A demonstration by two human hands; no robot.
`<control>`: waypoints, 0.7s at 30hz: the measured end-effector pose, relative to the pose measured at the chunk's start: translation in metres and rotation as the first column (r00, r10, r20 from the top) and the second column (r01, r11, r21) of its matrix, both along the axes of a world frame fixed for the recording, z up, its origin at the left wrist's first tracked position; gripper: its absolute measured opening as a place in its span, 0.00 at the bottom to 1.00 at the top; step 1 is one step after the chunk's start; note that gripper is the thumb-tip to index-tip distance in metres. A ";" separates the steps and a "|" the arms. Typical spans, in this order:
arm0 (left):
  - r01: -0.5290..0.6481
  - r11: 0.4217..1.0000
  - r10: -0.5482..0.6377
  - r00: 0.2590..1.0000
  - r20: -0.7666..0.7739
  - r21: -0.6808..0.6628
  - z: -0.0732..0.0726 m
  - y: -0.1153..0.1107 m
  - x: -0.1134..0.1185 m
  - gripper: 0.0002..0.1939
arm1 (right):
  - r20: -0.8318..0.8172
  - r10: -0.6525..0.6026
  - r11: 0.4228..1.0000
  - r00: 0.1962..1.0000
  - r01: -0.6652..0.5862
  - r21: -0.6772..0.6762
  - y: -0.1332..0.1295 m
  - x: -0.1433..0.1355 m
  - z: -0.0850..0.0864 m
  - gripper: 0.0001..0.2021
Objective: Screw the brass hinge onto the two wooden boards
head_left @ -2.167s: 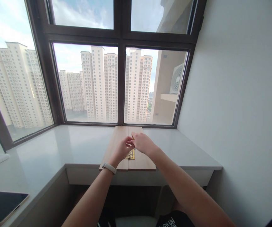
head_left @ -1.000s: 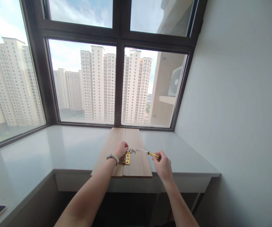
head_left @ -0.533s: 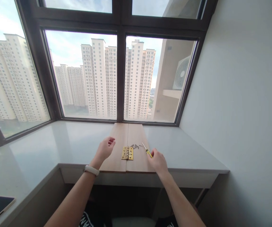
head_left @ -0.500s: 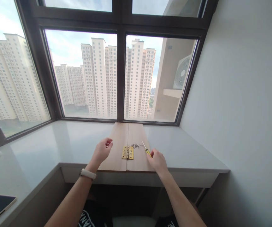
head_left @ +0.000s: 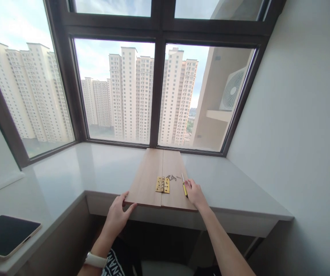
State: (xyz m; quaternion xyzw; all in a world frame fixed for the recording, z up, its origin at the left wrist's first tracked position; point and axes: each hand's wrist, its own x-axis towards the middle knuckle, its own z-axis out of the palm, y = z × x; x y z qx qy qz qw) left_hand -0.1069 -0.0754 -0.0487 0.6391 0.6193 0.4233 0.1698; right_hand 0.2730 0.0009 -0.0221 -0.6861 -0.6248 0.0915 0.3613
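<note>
Two pale wooden boards lie side by side, the left board (head_left: 145, 176) and the right board (head_left: 176, 191), with a seam between them. Across the seam rests an open brass butt hinge (head_left: 162, 185). Several small screws (head_left: 172, 177) are scattered just beyond it on the right board. My left hand (head_left: 119, 212) grips the near left corner of the left board, thumb along the front edge and fingers at its side. In my right hand (head_left: 196, 194) is a screwdriver (head_left: 185, 188) with a yellow and black handle, its shaft pointing away from me over the right board's edge.
A white countertop (head_left: 110, 165) runs under the boards to the dark-framed window (head_left: 157, 92). On the left ledge lies a dark-screened tablet (head_left: 7, 234). A wall (head_left: 297, 115) rises at the right. My legs are beneath the counter.
My left hand has come down from above the left board to its near left corner and taken hold there. My right hand still holds the screwdriver, now turned more upright. The view has shifted left.
</note>
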 end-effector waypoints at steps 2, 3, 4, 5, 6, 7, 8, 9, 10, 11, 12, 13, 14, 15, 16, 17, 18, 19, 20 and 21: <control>-0.017 0.999 0.017 1.000 0.002 0.030 -0.001 0.000 0.002 0.36 | 0.007 -0.006 1.000 1.000 0.006 0.005 -0.003 -0.005 0.002 0.27; -0.020 0.999 0.020 1.000 0.004 0.042 -0.002 0.000 0.001 0.36 | 0.010 -0.003 1.000 1.000 0.003 0.003 -0.005 -0.008 0.003 0.28; -0.023 0.998 0.022 1.000 0.006 0.052 -0.004 -0.001 0.000 0.36 | 0.011 0.008 1.000 1.000 -0.008 0.000 -0.006 -0.010 0.004 0.28; -0.026 0.998 0.026 1.000 0.008 0.059 -0.005 -0.001 -0.002 0.36 | 0.012 0.023 1.000 1.000 -0.023 -0.003 -0.008 -0.014 0.005 0.29; -0.032 0.998 0.031 0.999 0.010 0.062 -0.006 -0.002 -0.004 0.36 | 0.014 0.039 0.999 0.999 -0.039 -0.003 -0.009 -0.017 0.006 0.29; -0.040 0.997 0.040 0.999 0.012 0.060 -0.007 -0.002 -0.008 0.36 | 0.017 0.054 0.999 0.998 -0.054 -0.001 -0.009 -0.022 0.007 0.30; -0.050 0.997 0.050 0.999 0.013 0.056 -0.008 -0.003 -0.012 0.37 | 0.021 0.064 0.998 0.998 -0.064 0.002 -0.010 -0.028 0.007 0.30; -0.063 0.997 0.062 0.998 0.012 0.051 -0.008 -0.004 -0.017 0.37 | 0.026 0.069 0.998 0.997 -0.069 0.004 -0.010 -0.034 0.008 0.31; -0.076 0.996 0.075 0.997 0.009 0.046 -0.008 -0.004 -0.023 0.37 | 0.030 0.072 0.997 0.997 -0.072 0.005 -0.010 -0.042 0.008 0.31; -0.089 0.995 0.089 0.996 0.006 0.044 -0.008 -0.005 -0.030 0.37 | 0.036 0.077 0.997 0.996 -0.078 0.010 -0.011 -0.051 0.009 0.32; -0.106 0.993 0.106 0.994 0.002 0.044 -0.007 -0.007 -0.038 0.37 | 0.040 0.087 0.996 0.995 -0.088 0.018 -0.011 -0.060 0.010 0.32; -0.117 0.992 0.117 0.993 -0.005 0.040 -0.006 -0.008 -0.047 0.37 | 0.044 0.102 0.994 0.994 -0.103 0.025 -0.011 -0.071 0.011 0.32; -0.130 0.991 0.131 0.991 -0.011 0.035 -0.005 -0.010 -0.056 0.38 | 0.049 0.120 0.992 0.992 -0.122 0.033 -0.012 -0.082 0.012 0.31; -0.139 0.990 0.139 0.990 -0.019 0.022 -0.004 -0.012 -0.066 0.39 | 0.050 0.123 0.991 0.991 -0.126 0.043 -0.012 -0.093 0.013 0.30; -0.154 0.988 0.154 0.988 -0.031 0.005 -0.002 -0.013 -0.076 0.40 | 0.051 0.128 0.990 0.990 -0.130 0.046 -0.012 -0.104 0.014 0.30; -0.170 0.985 0.168 0.984 -0.053 -0.024 0.000 -0.015 -0.086 0.41 | 0.057 0.135 0.989 0.989 -0.138 0.052 -0.012 -0.116 0.015 0.30; -0.178 0.982 0.173 0.982 -0.075 -0.064 0.002 -0.017 -0.096 0.41 | 0.067 0.139 0.988 0.988 -0.143 0.055 -0.011 -0.127 0.015 0.30; -0.173 0.979 0.164 0.983 -0.084 -0.107 0.005 -0.018 -0.106 0.41 | 0.083 0.141 0.988 0.987 -0.146 0.059 -0.011 -0.139 0.015 0.31; -0.181 0.974 0.171 0.982 -0.083 -0.137 0.007 -0.019 -0.114 0.41 | 0.096 0.137 0.988 0.986 -0.144 0.064 -0.010 -0.150 0.015 0.32; -0.184 0.970 0.173 0.982 -0.080 -0.162 0.010 -0.019 -0.122 0.40 | 0.105 0.140 0.986 0.984 -0.148 0.070 -0.009 -0.161 0.015 0.33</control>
